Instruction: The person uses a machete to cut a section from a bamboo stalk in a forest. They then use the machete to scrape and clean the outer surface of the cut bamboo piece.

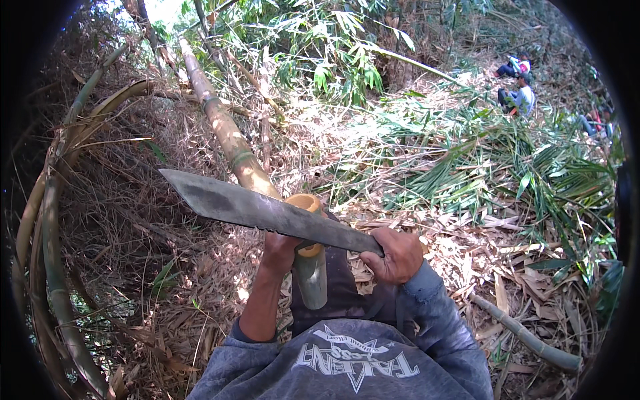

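In my right hand (395, 257) is the grip end of a machete (267, 213), my fingers closed around it. Its long, dark blade points left and lies across the front of the bamboo, with small nicks along the lower edge. My left hand (281, 249) is closed against a short bamboo piece (311, 283) below the blade; the blade hides part of the fingers. This piece is pale green, with an orange-yellow cut face at its top. Just above the blade shows the round, hollow cut end of bamboo (304, 201). Whether the two join behind the blade I cannot tell.
A long bamboo pole (227, 130) slopes from the upper left toward my hands. Bent stalks (55, 240) arch along the left. Cut leafy branches (460, 163) cover the right side. A bamboo length (527, 333) lies lower right. People (519, 99) sit at the far right.
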Motion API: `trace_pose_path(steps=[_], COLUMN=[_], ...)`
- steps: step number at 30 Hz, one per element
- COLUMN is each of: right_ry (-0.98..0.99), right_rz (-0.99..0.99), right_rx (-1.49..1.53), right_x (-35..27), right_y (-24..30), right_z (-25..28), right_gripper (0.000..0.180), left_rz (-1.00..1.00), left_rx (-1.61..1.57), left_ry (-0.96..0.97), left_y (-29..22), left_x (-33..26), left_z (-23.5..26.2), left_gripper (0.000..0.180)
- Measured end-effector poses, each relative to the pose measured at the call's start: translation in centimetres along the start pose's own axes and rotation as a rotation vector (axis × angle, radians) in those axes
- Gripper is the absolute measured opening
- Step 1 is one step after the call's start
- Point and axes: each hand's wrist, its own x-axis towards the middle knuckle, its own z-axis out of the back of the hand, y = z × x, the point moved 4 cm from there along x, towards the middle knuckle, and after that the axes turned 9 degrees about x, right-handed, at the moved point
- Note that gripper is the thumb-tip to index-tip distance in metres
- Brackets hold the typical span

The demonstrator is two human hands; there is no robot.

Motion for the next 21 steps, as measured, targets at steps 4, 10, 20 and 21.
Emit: trace_pose_path(steps=[4, 10, 20, 21], right_ry=[0.057, -0.112, -0.338, -0.314], right_rz=[-0.128, -0.753, -1.006, -0.979], right_rx=[-0.038, -0.072, 1.127, 1.197], right_x=[-0.9, -12.8, -5.2, -4.0], right_y=[-3.6, -19.2, -4.4, -3.1], right_z=[-0.9, 1.8, -2.3, -2.4], right_gripper=[0.042, 0.062, 0.031, 0.033], left_rz=[-0.010, -0.153, -0.147, -0.184], left_rx=[-0.021, 0.093, 0.329, 0.369], left_ry=[0.063, 0.135, 0.063, 0.033], left_y=[-1.5, -6.3, -2.8, -2.3], left_x=[-0.7, 0.1, 1.6, 1.9], left_z=[-1.1, -2.4, -4.1, -4.6], left_gripper=[0.055, 0.061, 0.067, 0.069])
